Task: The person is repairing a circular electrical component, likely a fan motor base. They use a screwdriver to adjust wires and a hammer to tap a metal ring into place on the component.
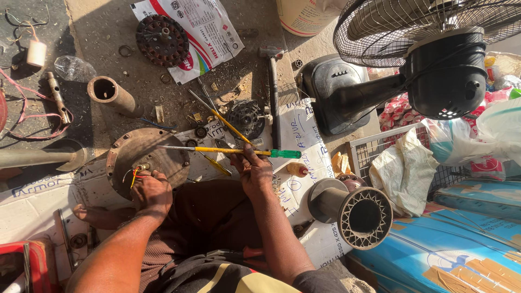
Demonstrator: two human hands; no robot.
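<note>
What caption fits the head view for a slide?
Left hand grips wires on a rusty motor housing; right hand holds a yellow-green screwdriver horizontally.

Round rusty-brown metal motor housing (142, 157) under the left hand (152, 192): dull, pitted, rough. Screwdriver with matt steel shaft and glossy yellow-and-green plastic handle (239, 151) in the right hand (254, 172). Beyond the right hand, black fan with glossy plastic body and wire-metal grille (429, 59). Just right of it, dark ribbed metal tube (353, 209), matt.
</note>
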